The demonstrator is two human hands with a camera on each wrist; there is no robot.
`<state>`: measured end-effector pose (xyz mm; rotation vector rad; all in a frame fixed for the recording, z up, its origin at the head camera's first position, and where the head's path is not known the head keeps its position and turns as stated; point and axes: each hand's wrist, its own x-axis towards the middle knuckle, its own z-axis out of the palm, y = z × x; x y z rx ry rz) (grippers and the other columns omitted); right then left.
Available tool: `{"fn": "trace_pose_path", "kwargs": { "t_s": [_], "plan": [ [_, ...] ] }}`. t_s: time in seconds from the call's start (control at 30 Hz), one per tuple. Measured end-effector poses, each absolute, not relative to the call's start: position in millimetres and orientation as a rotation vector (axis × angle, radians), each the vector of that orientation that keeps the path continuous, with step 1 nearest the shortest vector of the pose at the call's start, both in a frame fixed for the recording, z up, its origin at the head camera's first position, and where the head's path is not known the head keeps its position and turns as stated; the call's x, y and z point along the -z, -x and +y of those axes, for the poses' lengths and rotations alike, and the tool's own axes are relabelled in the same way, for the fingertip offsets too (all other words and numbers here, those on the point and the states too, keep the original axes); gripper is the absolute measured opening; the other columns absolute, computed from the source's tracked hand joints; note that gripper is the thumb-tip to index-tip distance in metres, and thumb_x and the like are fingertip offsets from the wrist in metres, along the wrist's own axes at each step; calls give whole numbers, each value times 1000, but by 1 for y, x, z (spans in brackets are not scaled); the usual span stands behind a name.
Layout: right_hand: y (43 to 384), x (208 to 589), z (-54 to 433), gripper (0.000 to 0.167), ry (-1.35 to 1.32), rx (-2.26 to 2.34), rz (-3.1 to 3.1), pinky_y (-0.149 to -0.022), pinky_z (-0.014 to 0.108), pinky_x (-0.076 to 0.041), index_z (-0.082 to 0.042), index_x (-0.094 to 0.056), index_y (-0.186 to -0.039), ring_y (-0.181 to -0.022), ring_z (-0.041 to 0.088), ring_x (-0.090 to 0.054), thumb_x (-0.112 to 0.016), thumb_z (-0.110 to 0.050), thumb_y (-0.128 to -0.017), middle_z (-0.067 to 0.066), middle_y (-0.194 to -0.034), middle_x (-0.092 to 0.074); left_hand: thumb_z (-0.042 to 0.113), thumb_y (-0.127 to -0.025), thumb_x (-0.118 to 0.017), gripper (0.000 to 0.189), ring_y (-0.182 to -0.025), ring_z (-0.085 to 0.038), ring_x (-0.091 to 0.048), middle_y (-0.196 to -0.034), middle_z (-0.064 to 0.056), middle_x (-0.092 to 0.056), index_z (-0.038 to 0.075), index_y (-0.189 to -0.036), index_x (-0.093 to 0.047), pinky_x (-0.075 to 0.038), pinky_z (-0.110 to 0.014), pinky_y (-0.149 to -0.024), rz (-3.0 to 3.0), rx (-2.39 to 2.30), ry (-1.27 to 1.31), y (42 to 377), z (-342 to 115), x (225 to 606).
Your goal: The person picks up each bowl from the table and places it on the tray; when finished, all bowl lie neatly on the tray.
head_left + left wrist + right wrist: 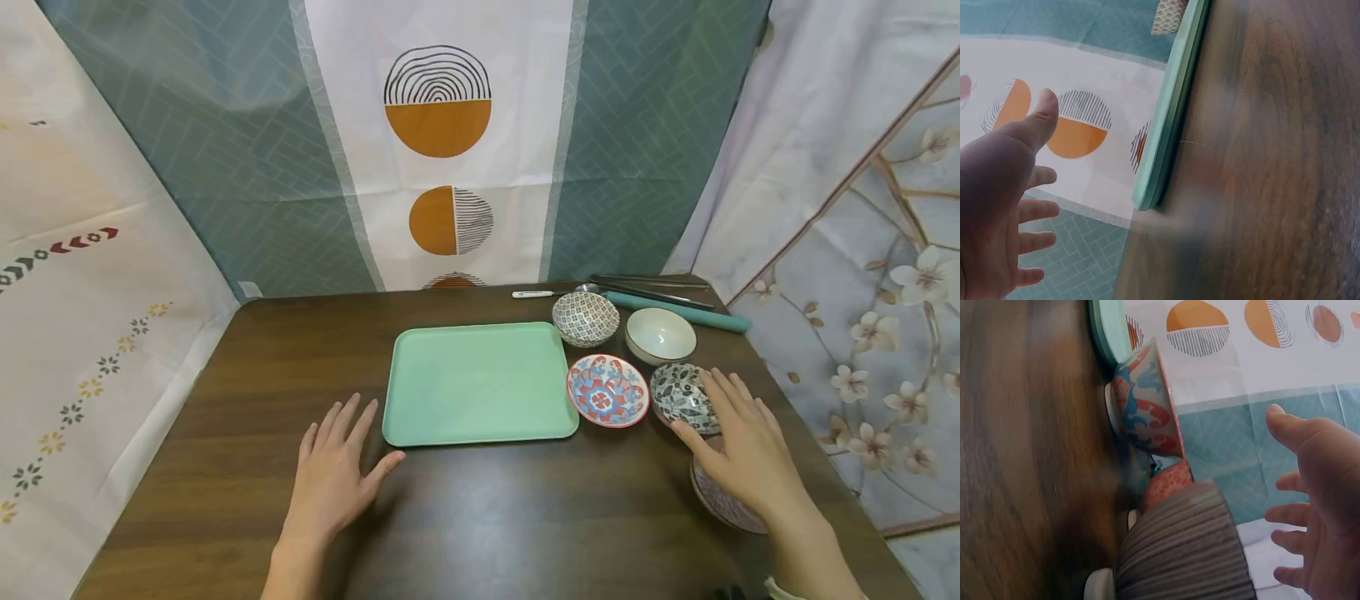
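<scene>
My left hand (330,479) is held over the table with its fingers spread, left of the mint-green tray (480,383), and holds nothing. Over on the right, my right hand (742,450) has its fingers extended above a dark floral bowl (681,396) and a purplish ribbed bowl (723,492), partly hiding both. In the right wrist view the ribbed bowl (1179,550) stands well apart from the fingers. A red-and-blue patterned bowl (607,392) sits beside the tray's right edge. Behind it are a small-patterned bowl (586,318) and a plain white bowl (660,335).
Along the back right lie a white-handled spoon (536,293), dark chopsticks (652,293) and a long teal object (675,310). The brown wooden table (300,350) ends at a hanging curtain (465,167) behind, with patterned cloths at both sides.
</scene>
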<state>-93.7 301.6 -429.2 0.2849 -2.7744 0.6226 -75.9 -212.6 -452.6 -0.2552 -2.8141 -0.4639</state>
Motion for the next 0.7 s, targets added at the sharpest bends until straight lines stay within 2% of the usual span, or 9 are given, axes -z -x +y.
{"fn": "trace_pose_path", "kwargs": {
  "t_s": [0.17, 0.47, 0.7],
  "plan": [
    [89, 435, 311, 85, -286, -634, -2808, -118, 69, -1, -8, -23, -161, -150, 48, -13, -67, -41, -97, 31, -159, -26, 62, -90, -67, 83, -144, -42, -33, -157, -17, -39, 10, -151, -48, -25, -69, -111, -2836, 470, 262, 77, -211, 455],
    [86, 437, 324, 83, -301, -663, -2827, -117, 70, -3, -4, -27, -159, -149, 48, -16, -69, -38, -97, 28, -159, -29, 57, -89, -70, 82, -144, -43, -32, -157, -18, -39, 9, -152, -47, -23, -69, -111, -2856, 483, 244, 79, -208, 453],
    [85, 441, 331, 82, -291, -651, -2799, -116, 72, -4, -8, -28, -160, -149, 50, -15, -70, -37, -96, 32, -157, -30, 57, -90, -70, 81, -144, -43, -32, -157, -18, -39, 9, -152, -47, -24, -69, -111, -2857, 466, 242, 79, -209, 454]
  ]
}}
